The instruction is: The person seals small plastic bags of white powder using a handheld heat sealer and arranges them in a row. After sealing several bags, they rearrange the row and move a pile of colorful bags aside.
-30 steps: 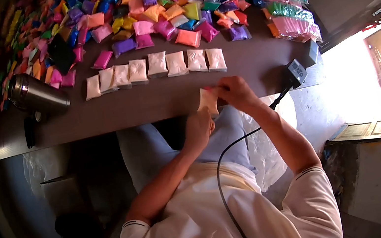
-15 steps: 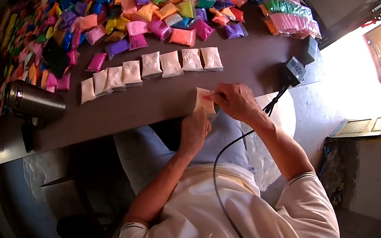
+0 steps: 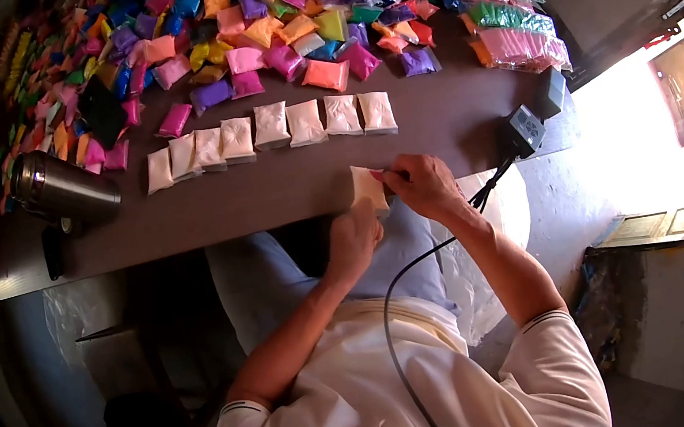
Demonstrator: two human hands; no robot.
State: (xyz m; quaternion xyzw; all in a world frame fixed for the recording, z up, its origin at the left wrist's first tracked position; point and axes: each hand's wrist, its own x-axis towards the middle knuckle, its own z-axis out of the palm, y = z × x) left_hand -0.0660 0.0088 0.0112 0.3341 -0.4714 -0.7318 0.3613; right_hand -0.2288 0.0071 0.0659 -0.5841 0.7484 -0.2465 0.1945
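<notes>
A pale packet (image 3: pixel 366 189) sits between the two hands, over the near edge of the desk (image 3: pixel 223 198) as seen from above; whether it touches the desk cannot be told. The left hand (image 3: pixel 355 238) is curled closed, gripping the packet's near end. The right hand (image 3: pixel 418 182) has thumb and finger pinched together on a small pink-red piece (image 3: pixel 377 176) against the packet's right side; its other fingers are bent in.

A loose left grip could let the packet slide off the edge towards the lap (image 3: pixel 259 280), and too hard a squeeze could crumple it. The cable (image 3: pixel 388 304) passes close by the right wrist, so a sweep of that arm might snag it and tug the black device (image 3: pixel 524 131).

The packet's long axis runs near to far, its bare end pointing far, roughly towards the row of pale packets (image 3: pixel 270 125), which stand lengthwise near to far too.
</notes>
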